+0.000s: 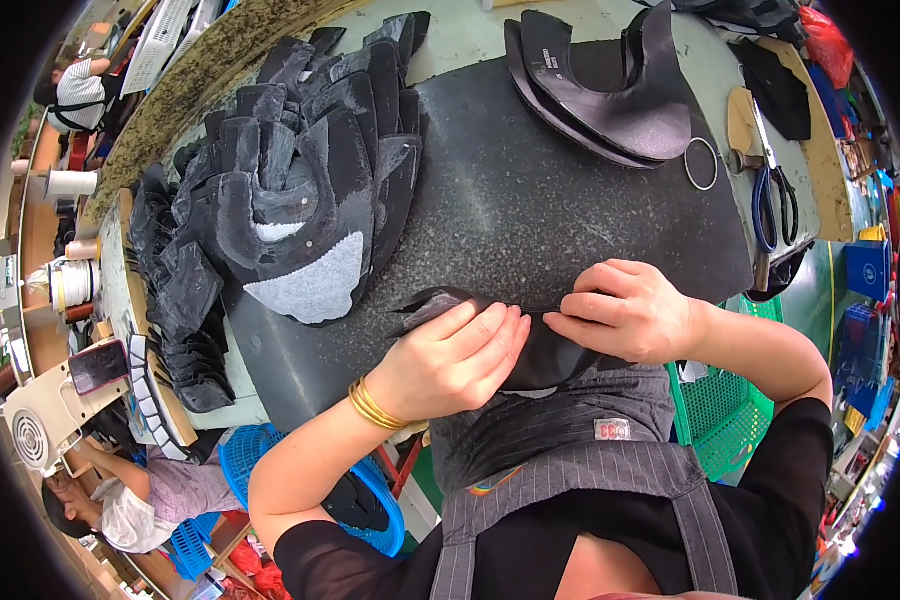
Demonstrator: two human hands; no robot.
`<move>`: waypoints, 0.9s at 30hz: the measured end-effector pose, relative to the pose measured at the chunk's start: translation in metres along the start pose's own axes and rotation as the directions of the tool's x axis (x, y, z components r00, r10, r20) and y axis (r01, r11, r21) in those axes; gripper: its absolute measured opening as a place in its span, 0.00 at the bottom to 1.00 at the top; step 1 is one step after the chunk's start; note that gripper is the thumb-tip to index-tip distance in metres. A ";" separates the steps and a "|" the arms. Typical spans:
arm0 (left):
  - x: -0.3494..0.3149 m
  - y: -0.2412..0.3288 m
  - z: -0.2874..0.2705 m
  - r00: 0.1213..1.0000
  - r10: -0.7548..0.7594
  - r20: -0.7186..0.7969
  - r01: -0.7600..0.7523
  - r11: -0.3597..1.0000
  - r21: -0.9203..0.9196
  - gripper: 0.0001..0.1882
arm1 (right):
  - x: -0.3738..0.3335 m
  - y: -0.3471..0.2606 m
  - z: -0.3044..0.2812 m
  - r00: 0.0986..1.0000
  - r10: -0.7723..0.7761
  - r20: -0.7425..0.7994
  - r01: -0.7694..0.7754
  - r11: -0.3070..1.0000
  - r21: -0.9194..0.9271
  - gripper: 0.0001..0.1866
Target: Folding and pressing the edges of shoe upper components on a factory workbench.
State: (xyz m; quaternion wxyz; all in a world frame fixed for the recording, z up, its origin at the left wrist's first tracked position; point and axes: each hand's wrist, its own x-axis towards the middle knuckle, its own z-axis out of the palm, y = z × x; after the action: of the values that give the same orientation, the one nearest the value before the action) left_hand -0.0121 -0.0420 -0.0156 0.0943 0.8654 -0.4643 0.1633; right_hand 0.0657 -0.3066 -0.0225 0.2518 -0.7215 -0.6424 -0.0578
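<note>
My left hand (450, 355), with gold bangles at the wrist, and my right hand (630, 312) are both closed in a pinch on the edge of a black shoe-upper piece (550, 358). The hands are a short gap apart at the near edge of a dark work mat (500, 190). One flap of the piece sticks out left of my left hand; its lower part hangs toward my apron, and my fingers hide much of the edge. Beyond my left hand lies a large pile of black and grey shoe uppers (315, 200). Smooth black uppers (610, 105) rest stacked at the far right.
On the right lie a metal ring (701, 164) and scissors (767, 185) with dark blue handles. A green plastic basket (725, 425) is below the table's right side, a blue basket (250, 455) at lower left. Thread spools (72, 283) and a seated co-worker (130, 500) are at far left.
</note>
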 end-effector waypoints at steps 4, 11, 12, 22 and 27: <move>0.001 -0.003 -0.001 1.000 -0.012 0.020 0.013 1.000 -0.025 0.15 | 0.002 0.001 -0.001 1.000 0.024 0.012 -0.024 1.000 0.007 0.25; -0.008 0.006 -0.019 0.973 0.009 0.230 -0.036 0.993 0.115 0.25 | 0.004 -0.011 -0.004 0.996 0.044 0.081 -0.040 0.998 -0.049 0.27; -0.008 0.012 -0.023 0.953 -0.050 0.300 0.022 0.995 0.095 0.28 | 0.003 -0.013 -0.005 0.992 0.079 0.099 -0.075 0.996 -0.044 0.29; -0.012 0.094 0.014 0.909 -0.394 0.135 0.311 0.858 0.409 0.23 | 0.013 -0.039 -0.025 0.890 0.390 0.237 -0.373 0.921 -0.115 0.35; -0.020 0.048 -0.016 0.967 -0.189 0.170 0.143 0.957 0.254 0.21 | 0.023 -0.039 -0.049 0.777 0.492 0.392 -0.518 0.854 -0.044 0.16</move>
State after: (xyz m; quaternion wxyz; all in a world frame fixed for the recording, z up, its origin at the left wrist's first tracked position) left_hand -0.0652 -0.0481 -0.0075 -0.0429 0.9182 -0.3734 0.1253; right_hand 0.0444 -0.3057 0.0404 0.1490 -0.8550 -0.4639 0.1777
